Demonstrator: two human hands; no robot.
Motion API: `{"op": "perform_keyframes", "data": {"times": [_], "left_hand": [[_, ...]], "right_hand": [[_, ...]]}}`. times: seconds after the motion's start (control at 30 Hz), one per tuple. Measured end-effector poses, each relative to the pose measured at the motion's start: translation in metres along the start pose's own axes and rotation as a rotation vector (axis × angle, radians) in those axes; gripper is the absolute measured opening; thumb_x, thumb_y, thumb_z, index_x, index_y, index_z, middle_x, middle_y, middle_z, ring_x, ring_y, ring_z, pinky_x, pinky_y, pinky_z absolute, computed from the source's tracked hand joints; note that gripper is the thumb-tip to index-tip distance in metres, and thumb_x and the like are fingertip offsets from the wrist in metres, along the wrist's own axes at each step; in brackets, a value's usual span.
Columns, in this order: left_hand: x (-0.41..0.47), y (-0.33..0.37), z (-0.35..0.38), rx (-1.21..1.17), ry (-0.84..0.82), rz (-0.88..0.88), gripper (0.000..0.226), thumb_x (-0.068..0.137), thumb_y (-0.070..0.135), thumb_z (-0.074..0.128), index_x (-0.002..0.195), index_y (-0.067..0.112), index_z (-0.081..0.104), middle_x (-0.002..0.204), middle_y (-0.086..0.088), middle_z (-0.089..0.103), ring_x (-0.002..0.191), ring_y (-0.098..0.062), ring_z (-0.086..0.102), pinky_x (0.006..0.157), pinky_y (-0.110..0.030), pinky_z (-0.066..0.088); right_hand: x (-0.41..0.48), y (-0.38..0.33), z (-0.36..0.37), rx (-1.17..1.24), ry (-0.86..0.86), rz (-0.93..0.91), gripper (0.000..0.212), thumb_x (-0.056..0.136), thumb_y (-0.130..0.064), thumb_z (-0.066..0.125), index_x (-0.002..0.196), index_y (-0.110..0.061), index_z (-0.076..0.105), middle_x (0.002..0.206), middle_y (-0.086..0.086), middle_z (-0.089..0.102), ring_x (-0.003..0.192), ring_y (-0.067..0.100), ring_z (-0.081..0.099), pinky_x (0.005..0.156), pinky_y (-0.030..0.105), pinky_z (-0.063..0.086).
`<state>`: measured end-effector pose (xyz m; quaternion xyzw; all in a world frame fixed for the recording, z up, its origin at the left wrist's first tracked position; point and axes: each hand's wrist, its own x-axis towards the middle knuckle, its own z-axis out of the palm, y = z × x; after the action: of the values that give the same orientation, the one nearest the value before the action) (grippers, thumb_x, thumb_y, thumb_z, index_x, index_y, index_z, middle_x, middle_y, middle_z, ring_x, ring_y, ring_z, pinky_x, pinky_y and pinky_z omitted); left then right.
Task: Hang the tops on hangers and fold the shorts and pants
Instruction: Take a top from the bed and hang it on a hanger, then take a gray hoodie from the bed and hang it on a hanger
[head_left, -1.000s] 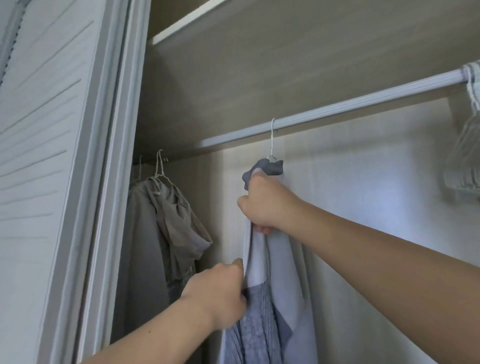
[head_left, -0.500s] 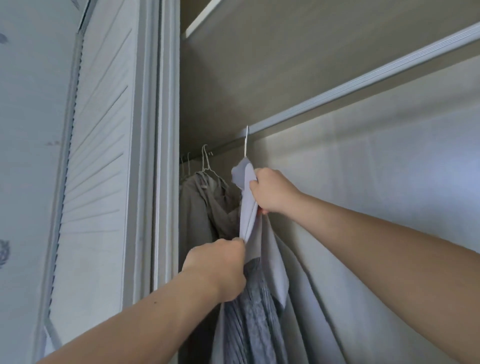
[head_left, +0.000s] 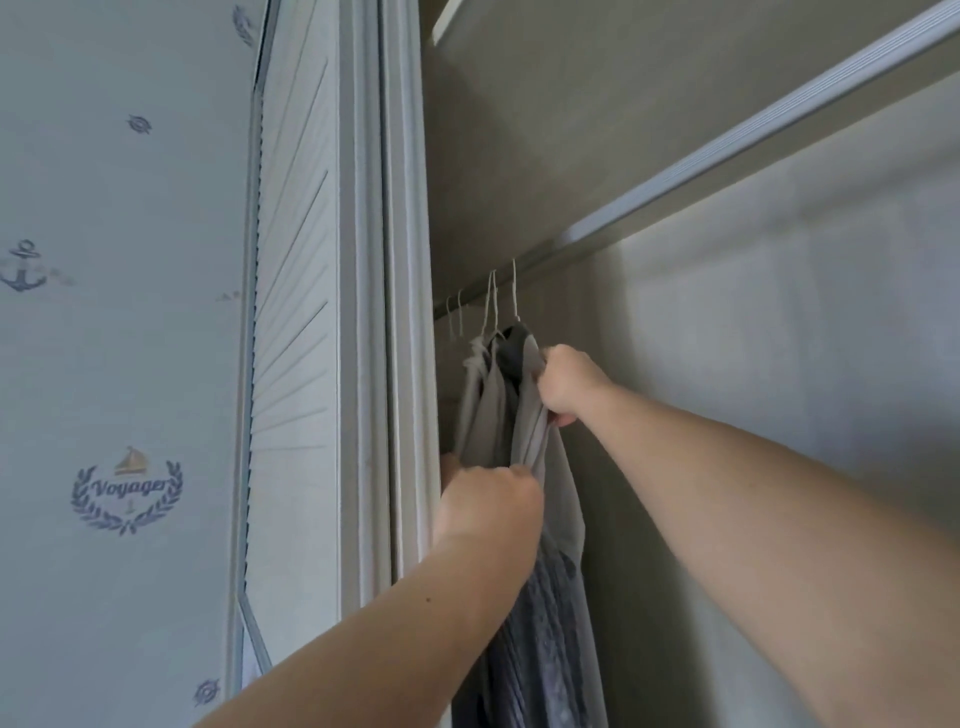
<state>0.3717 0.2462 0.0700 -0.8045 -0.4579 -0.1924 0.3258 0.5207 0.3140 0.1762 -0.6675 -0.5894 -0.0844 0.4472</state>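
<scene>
Tugging is the risk: the right hand (head_left: 563, 387) grasps the top (head_left: 525, 415) near its collar; the left hand (head_left: 488, 501) clenches its fabric lower down; it hangs from the rail (head_left: 753, 140) at far left, against neighbouring garments (head_left: 475, 395); a hard downward pull could drag it off its hanger (head_left: 515, 296).

Slid the hanger hook (head_left: 514, 291), just above the grip of the right hand (head_left: 563, 387), leftward along the rail (head_left: 727, 150): well apart from the other hooks (head_left: 491, 306) a second ago, now just beside them. Brought the top (head_left: 535, 431) along, now touching the grey garments (head_left: 475, 395) left of the grip. Shows the dark collar (head_left: 511, 353) again above that grip, after hiding it half a second ago. Carried the left hand (head_left: 488, 499), holding the fabric below the right grip, close to the door frame (head_left: 405, 364). Swung the view leftward too: took in patterned wallpaper (head_left: 130, 364), lost the empty hangers far right of the grip.
</scene>
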Motion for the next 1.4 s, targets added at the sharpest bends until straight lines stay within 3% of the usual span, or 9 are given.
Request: {"op": "perform_keyframes", "data": {"times": [0.07, 0.2, 0.33, 0.43, 0.5, 0.63, 0.77, 0.93, 1.4], "left_hand": [[-0.001, 0.0, 0.002, 0.03, 0.003, -0.009, 0.022, 0.091, 0.004, 0.056, 0.113, 0.01, 0.055, 0.094, -0.006, 0.068, 0.092, -0.029, 0.066, 0.11, -0.051, 0.029], [-0.002, 0.0, 0.003, 0.089, 0.0, 0.02, 0.027, 0.094, 0.009, 0.059, 0.12, 0.009, 0.052, 0.098, -0.007, 0.068, 0.099, -0.031, 0.064, 0.111, -0.053, 0.027], [-0.012, -0.001, -0.007, 0.142, 0.116, 0.112, 0.021, 0.091, 0.011, 0.058, 0.111, 0.008, 0.055, 0.099, -0.013, 0.067, 0.1, -0.033, 0.054, 0.096, -0.05, 0.033], [-0.027, -0.014, -0.012, 0.199, 0.34, 0.19, 0.014, 0.085, 0.015, 0.055, 0.096, 0.01, 0.063, 0.093, -0.011, 0.068, 0.091, -0.031, 0.049, 0.086, -0.047, 0.035], [-0.036, -0.026, -0.014, 0.202, 0.485, 0.183, 0.02, 0.089, 0.023, 0.054, 0.099, 0.012, 0.067, 0.11, -0.012, 0.068, 0.112, -0.037, 0.054, 0.097, -0.051, 0.038], [-0.058, -0.05, -0.023, 0.149, 0.605, 0.123, 0.041, 0.094, 0.04, 0.05, 0.123, 0.014, 0.062, 0.149, -0.014, 0.05, 0.145, -0.04, 0.034, 0.116, -0.058, 0.022], [-0.092, -0.082, -0.036, 0.179, 0.588, -0.027, 0.056, 0.097, 0.049, 0.044, 0.142, 0.017, 0.052, 0.16, -0.011, 0.035, 0.152, -0.037, 0.018, 0.12, -0.061, 0.013], [-0.157, -0.126, -0.056, 0.27, 0.514, -0.173, 0.062, 0.097, 0.051, 0.038, 0.149, 0.018, 0.045, 0.161, -0.01, 0.035, 0.151, -0.039, 0.02, 0.118, -0.062, 0.013], [-0.485, -0.228, -0.165, 0.502, 0.097, -0.466, 0.071, 0.1, 0.065, 0.017, 0.16, 0.026, 0.022, 0.168, -0.003, 0.014, 0.155, -0.032, 0.002, 0.12, -0.062, 0.005]], "right_hand": [[0.0, 0.008, 0.004, 0.015, -0.008, 0.001, 0.029, 0.098, -0.008, 0.045, 0.123, -0.012, 0.061, 0.115, 0.018, 0.065, 0.085, 0.041, 0.071, 0.07, 0.05, 0.062], [-0.006, 0.017, 0.005, -0.006, 0.032, -0.116, 0.033, 0.102, -0.03, 0.046, 0.133, -0.021, 0.055, 0.118, 0.015, 0.066, 0.096, 0.038, 0.068, 0.082, 0.051, 0.058], [-0.016, 0.022, -0.001, -0.014, 0.079, -0.237, 0.048, 0.103, -0.038, 0.045, 0.149, -0.027, 0.037, 0.121, 0.01, 0.066, 0.101, 0.032, 0.064, 0.086, 0.047, 0.055], [-0.03, 0.022, -0.004, 0.063, 0.093, -0.31, 0.055, 0.103, -0.042, 0.043, 0.154, -0.029, 0.028, 0.148, 0.007, 0.047, 0.134, 0.03, 0.046, 0.106, 0.05, 0.042], [-0.042, 0.02, -0.005, 0.058, 0.173, -0.362, 0.056, 0.103, -0.046, 0.041, 0.154, -0.03, 0.028, 0.153, 0.005, 0.039, 0.14, 0.029, 0.036, 0.112, 0.052, 0.035], [-0.077, 0.004, -0.004, 0.121, 0.356, -0.506, 0.058, 0.102, -0.05, 0.037, 0.155, -0.028, 0.029, 0.157, -0.002, 0.033, 0.145, 0.022, 0.025, 0.116, 0.047, 0.025], [-0.119, -0.025, 0.004, 0.128, 0.382, -0.583, 0.064, 0.097, -0.06, 0.021, 0.157, -0.036, 0.018, 0.165, -0.006, 0.017, 0.153, 0.017, 0.008, 0.121, 0.05, 0.009], [-0.171, -0.071, 0.01, -0.018, 0.34, -0.733, 0.067, 0.098, -0.062, 0.02, 0.158, -0.037, 0.007, 0.168, -0.007, 0.0, 0.155, 0.018, -0.008, 0.121, 0.058, -0.006], [-0.418, -0.273, 0.057, 0.165, -0.038, -1.079, 0.069, 0.097, -0.069, 0.011, 0.158, -0.037, 0.005, 0.168, -0.004, -0.003, 0.155, 0.026, -0.007, 0.118, 0.063, -0.004]]}}
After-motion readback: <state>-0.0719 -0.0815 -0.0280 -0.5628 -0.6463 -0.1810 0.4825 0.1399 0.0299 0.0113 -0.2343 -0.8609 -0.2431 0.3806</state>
